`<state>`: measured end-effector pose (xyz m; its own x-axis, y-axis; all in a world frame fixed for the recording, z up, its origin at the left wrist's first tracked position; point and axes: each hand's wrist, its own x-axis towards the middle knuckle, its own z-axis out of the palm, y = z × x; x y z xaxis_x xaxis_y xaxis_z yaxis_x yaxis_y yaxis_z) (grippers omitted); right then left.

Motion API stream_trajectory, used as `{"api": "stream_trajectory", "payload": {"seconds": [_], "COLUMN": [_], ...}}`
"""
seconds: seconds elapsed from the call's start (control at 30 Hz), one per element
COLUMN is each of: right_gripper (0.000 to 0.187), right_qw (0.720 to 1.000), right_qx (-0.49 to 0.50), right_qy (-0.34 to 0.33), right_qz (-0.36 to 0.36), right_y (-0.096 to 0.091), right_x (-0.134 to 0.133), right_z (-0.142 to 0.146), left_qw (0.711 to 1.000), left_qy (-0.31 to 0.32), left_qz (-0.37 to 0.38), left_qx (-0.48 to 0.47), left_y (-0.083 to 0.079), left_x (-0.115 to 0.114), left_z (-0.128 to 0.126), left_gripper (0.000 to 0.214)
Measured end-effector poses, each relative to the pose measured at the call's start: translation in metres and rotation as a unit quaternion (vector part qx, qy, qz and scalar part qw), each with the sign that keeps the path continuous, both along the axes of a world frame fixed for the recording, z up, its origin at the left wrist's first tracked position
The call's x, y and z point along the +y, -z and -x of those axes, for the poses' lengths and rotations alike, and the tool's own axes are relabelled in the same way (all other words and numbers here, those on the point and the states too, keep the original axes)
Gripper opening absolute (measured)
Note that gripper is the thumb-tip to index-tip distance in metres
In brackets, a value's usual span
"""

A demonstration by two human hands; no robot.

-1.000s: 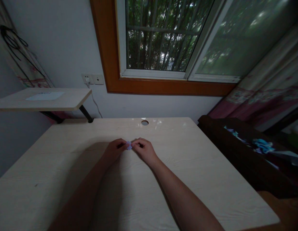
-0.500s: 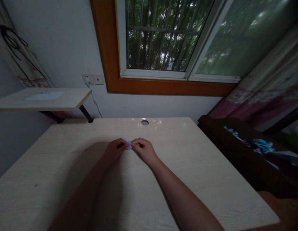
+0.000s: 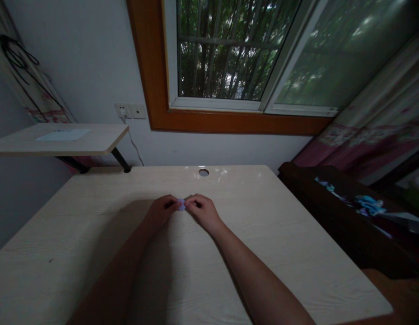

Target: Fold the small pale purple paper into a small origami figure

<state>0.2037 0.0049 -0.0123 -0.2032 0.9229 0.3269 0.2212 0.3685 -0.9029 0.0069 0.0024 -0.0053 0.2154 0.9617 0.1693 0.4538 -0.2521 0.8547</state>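
Note:
A small pale-purple piece, seemingly folded paper (image 3: 181, 205), is held between my two hands just above or on the light wooden desk (image 3: 263, 234). My left hand (image 3: 161, 209) pinches its left side between thumb and fingers. From the other side, my right hand (image 3: 203, 209) grips the right edge in the same kind of pinch. The fingertips partly cover the piece, and its exact shape is too small to make out.
A raised shelf (image 3: 104, 143) with a white sheet (image 3: 63, 134) on it stands at the back left. Near the desk's back edge is a round cable hole (image 3: 203, 172). Right of the desk, a dark brown surface (image 3: 307, 194) bears blue crumpled items (image 3: 369, 205).

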Motion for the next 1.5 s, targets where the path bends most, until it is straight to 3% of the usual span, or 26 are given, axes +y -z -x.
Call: {"api": "stream_trajectory", "payload": {"seconds": [1.5], "right_gripper": [0.011], "right_qw": [1.0], "right_qx": [0.015], "right_qy": [0.022], "right_qz": [0.007], "right_y": [0.0014], "right_x": [0.0], "right_z": [-0.0002], "left_qw": [0.999], "left_qy": [-0.006], "left_qz": [0.012], "left_qx": [-0.034], "left_y": [-0.0059], "left_x": [-0.0015], "left_z": [-0.0008], "left_gripper": [0.026]}}
